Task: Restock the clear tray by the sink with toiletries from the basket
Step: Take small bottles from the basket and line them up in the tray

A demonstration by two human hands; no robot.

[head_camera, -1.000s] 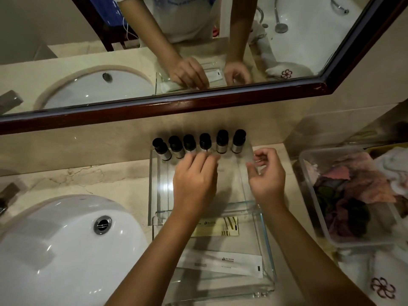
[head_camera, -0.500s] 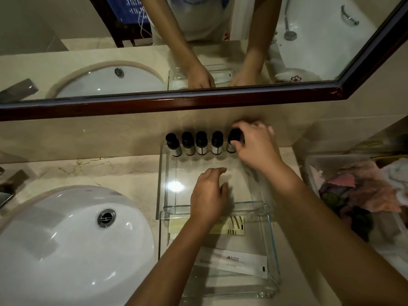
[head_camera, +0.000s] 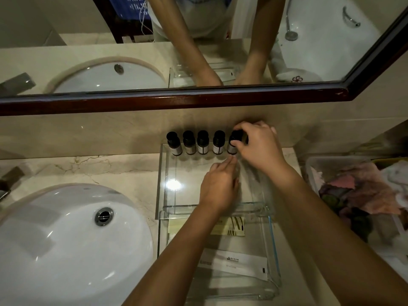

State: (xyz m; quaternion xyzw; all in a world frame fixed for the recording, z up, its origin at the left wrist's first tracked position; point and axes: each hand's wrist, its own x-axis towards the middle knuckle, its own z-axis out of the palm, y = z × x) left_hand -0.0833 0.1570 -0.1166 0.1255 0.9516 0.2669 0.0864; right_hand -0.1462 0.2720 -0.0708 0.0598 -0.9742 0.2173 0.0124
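Note:
The clear two-level tray (head_camera: 164,180) stands on the counter right of the sink. A row of small dark bottles (head_camera: 203,142) with black caps lines its back edge against the wall. My right hand (head_camera: 259,147) grips the cap of the bottle at the right end (head_camera: 231,147); anything further right is hidden behind it. My left hand (head_camera: 220,186) rests flat on the upper shelf, fingertips reaching to that bottle's base. In the lower level lie a yellow packet (head_camera: 235,227) and a long white packet (head_camera: 234,261).
A clear plastic basket (head_camera: 309,171) with pink and dark cloths stands at the right. The white sink (head_camera: 66,239) fills the lower left, with tap parts (head_camera: 8,180) at the left edge. The dark mirror frame (head_camera: 176,100) runs above the wall strip.
My right hand left the tray's right edge and took hold of the right-end bottle. My left hand drew back, then slid forward again to that bottle's base.

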